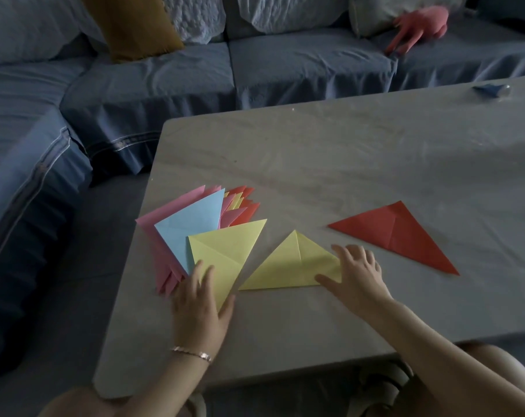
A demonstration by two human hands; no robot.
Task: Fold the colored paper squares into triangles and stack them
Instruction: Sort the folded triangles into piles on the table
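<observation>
On the bench (345, 158), the left grip (199, 305) lies flat, fingers straight, on the yellow triangle (225, 251) topping the fanned stack (192, 224) of pink, blue and orange triangles. It clasps nothing. The right grip (357, 275), fingers spread, rests on a second yellow triangle (288, 266) just beside the stack — a red triangle (396, 236) lies apart on the right.

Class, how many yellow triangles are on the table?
2 in plain sight: the top yellow triangle on the stack, under the left hand; the loose yellow triangle beside it, under the right hand. Yellow slivers deeper in the stack suggest more, hidden.
</observation>
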